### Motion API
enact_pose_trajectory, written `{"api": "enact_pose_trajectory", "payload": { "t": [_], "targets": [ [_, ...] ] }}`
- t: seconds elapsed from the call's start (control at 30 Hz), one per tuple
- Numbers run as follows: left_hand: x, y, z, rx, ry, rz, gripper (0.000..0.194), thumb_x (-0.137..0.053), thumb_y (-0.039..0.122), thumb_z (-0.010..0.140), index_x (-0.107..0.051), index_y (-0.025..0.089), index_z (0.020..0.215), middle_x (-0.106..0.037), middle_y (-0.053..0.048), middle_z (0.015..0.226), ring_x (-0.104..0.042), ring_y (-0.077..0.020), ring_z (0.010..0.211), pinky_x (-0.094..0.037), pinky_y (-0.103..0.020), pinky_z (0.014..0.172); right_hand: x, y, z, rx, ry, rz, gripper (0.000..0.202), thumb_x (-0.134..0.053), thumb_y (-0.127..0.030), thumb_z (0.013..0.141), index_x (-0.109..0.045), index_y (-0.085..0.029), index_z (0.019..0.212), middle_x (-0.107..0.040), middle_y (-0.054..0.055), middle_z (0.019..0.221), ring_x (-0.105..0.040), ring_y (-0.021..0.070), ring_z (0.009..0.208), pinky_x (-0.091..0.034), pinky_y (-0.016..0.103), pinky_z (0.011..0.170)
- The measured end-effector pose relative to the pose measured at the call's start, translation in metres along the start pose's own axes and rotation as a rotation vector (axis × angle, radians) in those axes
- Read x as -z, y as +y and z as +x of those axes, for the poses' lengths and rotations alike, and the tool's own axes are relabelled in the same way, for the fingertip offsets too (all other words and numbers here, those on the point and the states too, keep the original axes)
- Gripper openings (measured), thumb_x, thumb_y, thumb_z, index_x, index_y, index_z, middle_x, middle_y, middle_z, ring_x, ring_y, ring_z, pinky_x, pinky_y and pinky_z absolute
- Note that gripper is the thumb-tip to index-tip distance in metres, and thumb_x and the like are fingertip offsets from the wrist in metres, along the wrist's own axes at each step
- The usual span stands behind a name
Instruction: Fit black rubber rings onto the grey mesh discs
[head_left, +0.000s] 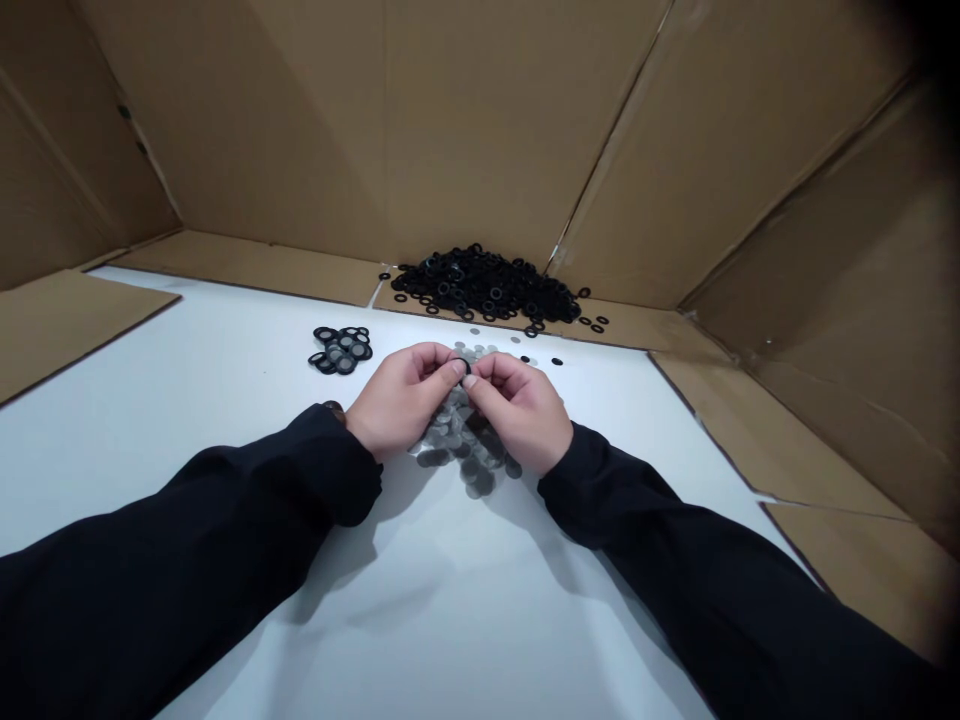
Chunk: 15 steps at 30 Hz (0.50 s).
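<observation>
Between my two hands is a small black ring (464, 366), pinched at its edges by thumbs and fingers. My left hand (405, 395) is closed on its left side, and my right hand (523, 405) is closed on its right side. Whether a disc sits inside the ring is too small to tell. Beneath the hands lies a loose pile of grey translucent discs (450, 430), partly covered by them. To the left of my left hand is a cluster of black rings with grey discs in them (342, 349).
A large heap of plain black rings (487, 285) lies at the back on a cardboard strip (285, 275). Tall cardboard walls (300, 130) stand around the white table (480, 620). A few black pieces (556, 362) lie right of the disc pile.
</observation>
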<state>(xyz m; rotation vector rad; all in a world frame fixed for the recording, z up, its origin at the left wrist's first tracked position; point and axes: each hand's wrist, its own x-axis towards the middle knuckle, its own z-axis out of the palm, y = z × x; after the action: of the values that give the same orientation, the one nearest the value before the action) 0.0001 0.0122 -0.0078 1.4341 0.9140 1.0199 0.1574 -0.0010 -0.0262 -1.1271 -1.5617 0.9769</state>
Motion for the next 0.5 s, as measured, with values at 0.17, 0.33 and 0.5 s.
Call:
{"api": "enact_pose_trajectory", "payload": {
  "t": [0.17, 0.33, 0.5],
  "targets": [
    [0.0003, 0.0021, 0.0012, -0.001, -0.016, 0.019, 0.023, -0.063, 0.035, 0.082, -0.057, 0.013, 0.08, -0.053, 0.003, 0.066, -0.043, -0.007, 0.056, -0.036, -0.021, 0.053, 0.0007, 0.0026, -0.0006, 0.013, 0.002, 0.003, 0.023, -0.061, -0.039, 0.084, -0.054, -0.019, 0.077, -0.05, -0.003, 0.063, -0.045, 0.0104, 0.055, -0.038, 0.024, 0.052],
    [-0.0026, 0.0021, 0.0003, -0.004, 0.032, 0.0, 0.023, -0.062, 0.037, 0.081, -0.055, 0.015, 0.08, -0.052, 0.004, 0.067, -0.044, -0.0074, 0.057, -0.037, -0.021, 0.055, -0.0023, -0.0003, -0.0008, 0.028, 0.028, 0.032, 0.021, -0.062, -0.039, 0.083, -0.056, -0.018, 0.082, -0.051, -0.003, 0.067, -0.046, 0.0105, 0.059, -0.04, 0.024, 0.055],
    [0.0025, -0.0006, 0.0004, 0.031, -0.016, 0.106, 0.016, -0.06, 0.031, 0.079, -0.054, 0.016, 0.079, -0.05, 0.005, 0.063, -0.043, -0.0079, 0.055, -0.035, -0.02, 0.052, 0.0032, 0.0008, 0.0013, 0.02, -0.043, -0.061, 0.018, -0.06, -0.034, 0.083, -0.056, -0.017, 0.076, -0.048, -0.003, 0.063, -0.043, 0.0098, 0.056, -0.036, 0.023, 0.052]
  ]
}}
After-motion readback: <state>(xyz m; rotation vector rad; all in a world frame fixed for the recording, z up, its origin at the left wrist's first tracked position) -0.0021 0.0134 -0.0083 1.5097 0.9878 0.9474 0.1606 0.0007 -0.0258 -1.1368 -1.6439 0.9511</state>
